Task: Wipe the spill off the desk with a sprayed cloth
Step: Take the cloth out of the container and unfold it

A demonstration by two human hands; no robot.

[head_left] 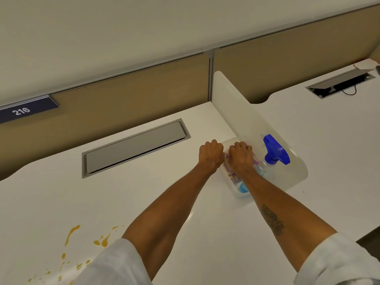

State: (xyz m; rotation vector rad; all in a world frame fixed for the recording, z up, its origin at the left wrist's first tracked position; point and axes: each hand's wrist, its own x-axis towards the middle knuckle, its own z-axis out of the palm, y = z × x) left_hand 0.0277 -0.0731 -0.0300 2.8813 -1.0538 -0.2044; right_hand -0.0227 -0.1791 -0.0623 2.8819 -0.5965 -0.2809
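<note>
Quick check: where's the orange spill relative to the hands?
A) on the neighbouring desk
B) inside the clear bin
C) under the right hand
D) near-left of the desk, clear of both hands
D: the orange spill sits near-left on the desk; the left hand and right hand are both away at the clear bin.

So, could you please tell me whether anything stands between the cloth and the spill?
Nothing visible: only bare desk lies between the cloth and the spill; the cable hatch sits farther back.

Left of the divider (pixel 242 103), bare desk (pixel 144 192) for passing; hard against the divider, clear bin (pixel 235 192) and spray bottle (pixel 275 151) blocking.
</note>
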